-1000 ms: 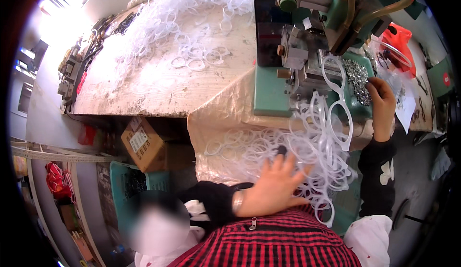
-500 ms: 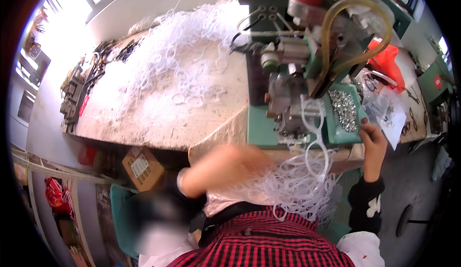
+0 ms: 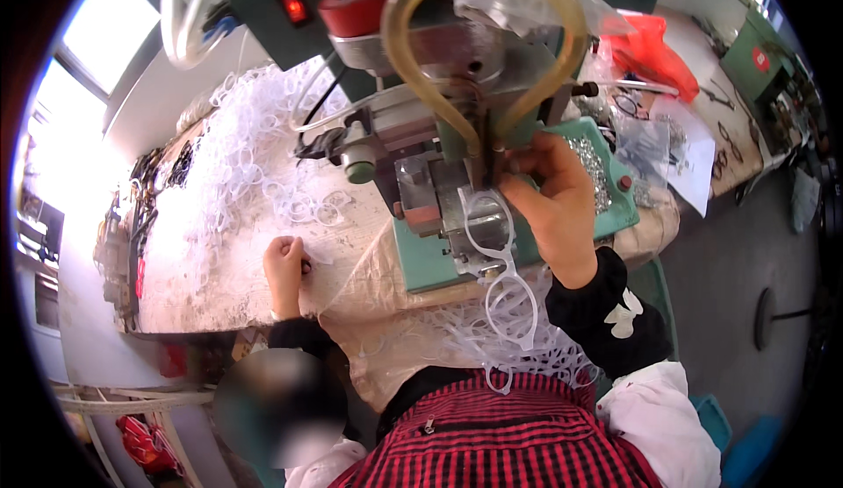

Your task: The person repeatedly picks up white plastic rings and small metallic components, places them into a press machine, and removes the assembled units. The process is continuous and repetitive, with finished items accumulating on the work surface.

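Bright window light falls on the pale tabletop (image 3: 176,277), heaped with loose clear plastic eyeglass frames (image 3: 255,150). At its near edge the left hand (image 3: 285,269) rests in a closed fist, its grip pinched on something too small to tell; a second ago it lay spread over the lap pile. Rightward stands the green bench machine (image 3: 439,128). A translucent white plastic eyeglass front (image 3: 496,264) hangs from its jig, long axis vertical, lenses empty. The right hand (image 3: 553,203), since risen, pinches its upper rim.
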`<state>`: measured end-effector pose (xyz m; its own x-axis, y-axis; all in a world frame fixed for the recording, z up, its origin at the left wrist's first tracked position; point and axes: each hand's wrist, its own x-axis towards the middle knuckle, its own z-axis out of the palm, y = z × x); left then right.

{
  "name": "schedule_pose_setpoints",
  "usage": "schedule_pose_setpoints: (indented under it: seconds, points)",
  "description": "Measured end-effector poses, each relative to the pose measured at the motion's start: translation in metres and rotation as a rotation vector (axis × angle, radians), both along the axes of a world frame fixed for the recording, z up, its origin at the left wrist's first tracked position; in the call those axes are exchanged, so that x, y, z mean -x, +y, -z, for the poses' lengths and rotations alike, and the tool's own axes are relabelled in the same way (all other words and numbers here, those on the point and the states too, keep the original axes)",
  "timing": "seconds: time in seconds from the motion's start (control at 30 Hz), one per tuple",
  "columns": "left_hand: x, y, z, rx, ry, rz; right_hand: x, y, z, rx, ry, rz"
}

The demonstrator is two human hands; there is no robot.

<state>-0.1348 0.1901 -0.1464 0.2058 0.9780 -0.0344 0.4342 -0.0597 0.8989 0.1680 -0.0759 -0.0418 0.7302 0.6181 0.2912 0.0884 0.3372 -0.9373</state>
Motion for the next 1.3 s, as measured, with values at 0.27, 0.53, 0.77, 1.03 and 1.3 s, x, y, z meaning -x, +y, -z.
schedule_pose_setpoints:
  seconds: [0.27,0.53,0.77,1.03,1.3]
  points:
    - [-0.088,-0.126,-0.163,-0.517,-1.013,0.718,0.012,-0.001,-0.022,-0.052,0.146,-0.125]
    - [-0.12,-0.137,-0.17,-0.757,-0.793,0.924,0.024,-0.025,-0.03,0.051,-0.131,-0.041]
    - [-0.146,-0.17,-0.12,-1.203,-0.251,1.007,-0.043,-0.108,0.038,0.831,-0.911,0.551]
    - [-0.142,-0.164,-0.123,-1.155,-0.277,1.048,-0.083,-0.053,0.058,0.617,-0.931,0.565]
    - [-0.143,-0.164,-0.115,-1.143,-0.37,1.025,-0.088,-0.026,0.067,0.609,-1.246,0.426]
